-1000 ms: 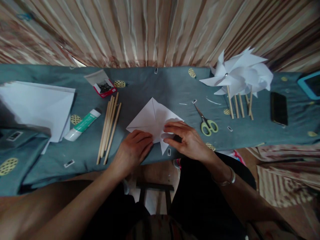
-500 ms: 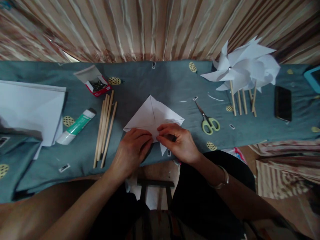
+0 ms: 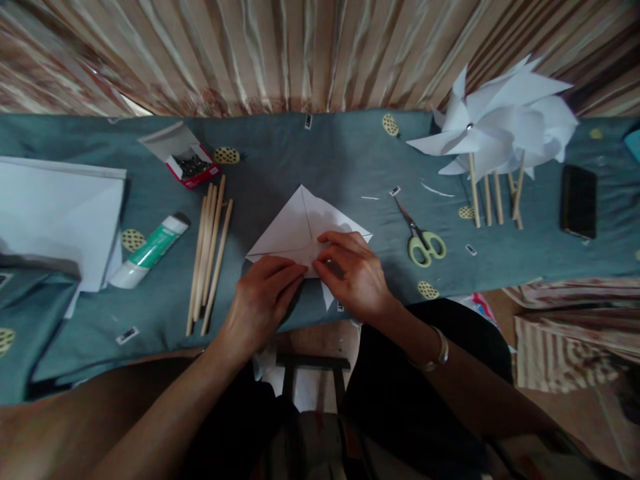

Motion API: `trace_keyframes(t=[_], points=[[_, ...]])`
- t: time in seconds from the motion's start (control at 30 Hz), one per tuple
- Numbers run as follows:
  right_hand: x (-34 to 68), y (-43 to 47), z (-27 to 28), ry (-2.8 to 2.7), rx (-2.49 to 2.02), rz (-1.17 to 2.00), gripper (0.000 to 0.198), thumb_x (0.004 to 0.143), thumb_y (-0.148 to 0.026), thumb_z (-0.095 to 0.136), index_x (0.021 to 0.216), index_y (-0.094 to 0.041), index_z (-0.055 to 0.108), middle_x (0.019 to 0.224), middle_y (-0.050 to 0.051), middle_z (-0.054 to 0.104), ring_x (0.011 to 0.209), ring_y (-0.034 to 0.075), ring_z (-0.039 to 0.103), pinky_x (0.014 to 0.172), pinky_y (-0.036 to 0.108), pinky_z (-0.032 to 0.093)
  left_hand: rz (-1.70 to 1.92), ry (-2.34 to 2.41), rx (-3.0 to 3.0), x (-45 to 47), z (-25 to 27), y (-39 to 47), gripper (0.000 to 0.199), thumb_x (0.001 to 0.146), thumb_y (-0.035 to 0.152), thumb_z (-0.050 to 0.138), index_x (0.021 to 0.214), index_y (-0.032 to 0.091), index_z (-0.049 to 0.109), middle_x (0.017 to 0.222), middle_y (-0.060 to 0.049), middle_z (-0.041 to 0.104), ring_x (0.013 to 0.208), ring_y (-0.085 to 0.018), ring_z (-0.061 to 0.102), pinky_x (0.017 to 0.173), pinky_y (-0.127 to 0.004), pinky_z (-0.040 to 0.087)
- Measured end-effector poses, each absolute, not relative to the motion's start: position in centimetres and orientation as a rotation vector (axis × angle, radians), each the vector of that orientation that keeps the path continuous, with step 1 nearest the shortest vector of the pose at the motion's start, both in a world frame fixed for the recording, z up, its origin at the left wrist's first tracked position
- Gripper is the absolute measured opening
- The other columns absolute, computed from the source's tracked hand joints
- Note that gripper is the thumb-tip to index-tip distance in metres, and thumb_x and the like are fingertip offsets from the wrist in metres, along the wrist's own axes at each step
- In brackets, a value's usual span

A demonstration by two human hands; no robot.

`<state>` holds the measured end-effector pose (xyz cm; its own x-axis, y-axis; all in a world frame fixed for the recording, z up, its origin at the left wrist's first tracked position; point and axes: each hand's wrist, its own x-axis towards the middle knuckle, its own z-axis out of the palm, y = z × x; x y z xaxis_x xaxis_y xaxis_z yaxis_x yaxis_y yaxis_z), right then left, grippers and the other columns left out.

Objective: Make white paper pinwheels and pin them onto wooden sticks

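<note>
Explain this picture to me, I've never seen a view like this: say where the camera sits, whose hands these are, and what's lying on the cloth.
The camera is worn on a person's head and looks down at their own two bare hands; no machine is involved. The left hand and right hand both press flat on a folded white paper at the near edge of a blue-grey cloth. Neither hand lifts it.

To the left lie wooden sticks, a glue tube, a small open box and a stack of white sheets. To the right lie green-handled scissors, finished paper pinwheels on sticks, and a dark phone. A striped curtain hangs behind.
</note>
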<state>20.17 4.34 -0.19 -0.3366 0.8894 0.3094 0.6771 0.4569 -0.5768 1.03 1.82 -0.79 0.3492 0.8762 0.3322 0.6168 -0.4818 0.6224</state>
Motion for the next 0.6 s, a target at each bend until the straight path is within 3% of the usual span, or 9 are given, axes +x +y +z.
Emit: trace_keyframes(t=[0.6], points=[[20.44,4.12,-0.01,-2.136,-1.289,0.410,0.011,0.092,-0.019,0.059,0.084,-0.020,0.068,0.110,0.007,0.071,0.102,0.023,0.062,0.094,0.041,0.052,0.925,1.342,2.225,1.19,-0.80,1.92,0.016,0.094,0.017,0.057,0.096,0.016,0.072,0.091,-0.006,0.072,0.084,-0.017,0.068,0.077,-0.029,0.058]])
